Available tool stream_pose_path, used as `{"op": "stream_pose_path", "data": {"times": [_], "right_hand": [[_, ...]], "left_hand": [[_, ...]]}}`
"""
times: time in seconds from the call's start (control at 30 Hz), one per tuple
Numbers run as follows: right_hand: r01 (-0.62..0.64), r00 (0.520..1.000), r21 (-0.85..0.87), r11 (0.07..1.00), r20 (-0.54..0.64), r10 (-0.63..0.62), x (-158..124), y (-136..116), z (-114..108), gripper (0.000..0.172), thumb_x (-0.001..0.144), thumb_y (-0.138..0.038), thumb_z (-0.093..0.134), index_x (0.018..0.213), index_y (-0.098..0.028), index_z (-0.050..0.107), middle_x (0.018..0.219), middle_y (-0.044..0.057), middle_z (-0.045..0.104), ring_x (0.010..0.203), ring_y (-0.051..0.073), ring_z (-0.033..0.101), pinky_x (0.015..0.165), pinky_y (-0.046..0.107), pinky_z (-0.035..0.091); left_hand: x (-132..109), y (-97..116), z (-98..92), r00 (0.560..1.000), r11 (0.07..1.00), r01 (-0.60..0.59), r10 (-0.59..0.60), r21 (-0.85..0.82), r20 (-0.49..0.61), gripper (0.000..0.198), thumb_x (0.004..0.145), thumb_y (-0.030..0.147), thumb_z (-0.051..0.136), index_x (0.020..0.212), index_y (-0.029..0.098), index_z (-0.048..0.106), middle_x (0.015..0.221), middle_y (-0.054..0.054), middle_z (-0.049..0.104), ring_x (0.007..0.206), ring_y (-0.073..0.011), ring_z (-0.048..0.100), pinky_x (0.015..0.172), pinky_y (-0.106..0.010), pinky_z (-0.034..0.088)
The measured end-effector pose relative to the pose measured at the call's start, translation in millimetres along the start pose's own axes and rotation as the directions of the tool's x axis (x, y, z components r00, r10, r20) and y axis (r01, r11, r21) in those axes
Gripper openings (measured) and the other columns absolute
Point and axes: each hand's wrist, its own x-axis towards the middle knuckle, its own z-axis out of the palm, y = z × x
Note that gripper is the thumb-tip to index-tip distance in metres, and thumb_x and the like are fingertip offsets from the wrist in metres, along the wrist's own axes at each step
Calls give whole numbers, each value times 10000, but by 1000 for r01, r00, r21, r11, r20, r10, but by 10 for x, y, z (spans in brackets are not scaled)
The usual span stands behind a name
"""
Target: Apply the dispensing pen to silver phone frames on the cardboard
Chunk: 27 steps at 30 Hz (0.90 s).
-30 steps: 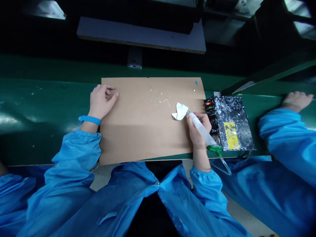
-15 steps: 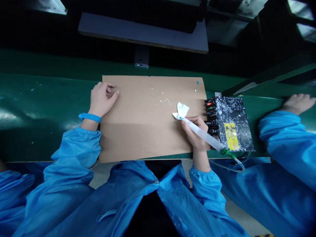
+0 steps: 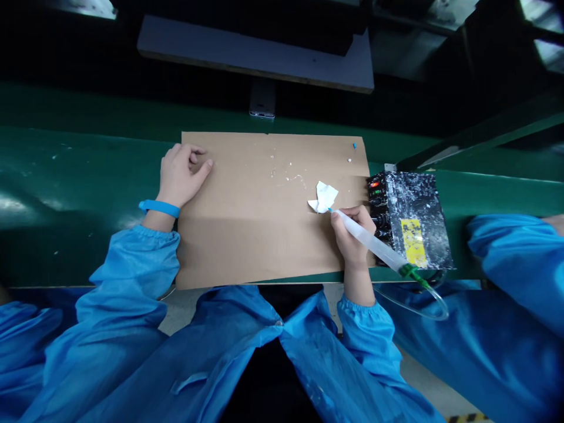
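Note:
My right hand (image 3: 353,232) is closed round a translucent dispensing syringe (image 3: 378,247), which has a blue tip, a green cap and a clear air hose (image 3: 437,298) at its back end. The blue tip is at the right edge of a crumpled piece of white paper (image 3: 325,196); whether it touches, I cannot tell. My left hand (image 3: 181,173) rests on the left edge of a brown cardboard sheet (image 3: 247,235), fingers loosely curled and thumb apart, holding nothing. A blue band (image 3: 159,207) circles the left wrist.
A black control box (image 3: 416,217) with a yellow label stands right of the cardboard. A small blue piece (image 3: 355,145) and white specks lie on the sheet. Behind it are a phone (image 3: 262,101) and a raised shelf (image 3: 255,56). A co-worker's blue sleeve (image 3: 513,244) is at right.
My right hand has drawn the syringe slightly right, away from the middle of the paper. My left hand stays in place. The co-worker's hand at right has moved mostly out of view.

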Motion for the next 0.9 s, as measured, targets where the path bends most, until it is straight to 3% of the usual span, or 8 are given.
{"op": "stream_pose_path", "data": {"times": [0.5,0.9], "right_hand": [[56,991,43,997,115,-61,-31,-6,-9,278,981,-498,835,938,-231,773,892,56,799,690,219,696,595,320,526],[110,982,67,992,145,-118,-45,12,-57,311,994,-488,813,842,-243,697,753,22,737,558,182,610,528,305,418]], "left_hand": [[-7,23,-19,1000,999,-7,6,44,17,185,969,378,749,1110,278,683,1003,-69,608,1014,-297,632,1001,-500,549],[-9,82,-48,999,997,2,-6,76,45,200,969,415,701,1116,284,667,1031,-84,634,1013,-314,615,1032,-549,556]]}}
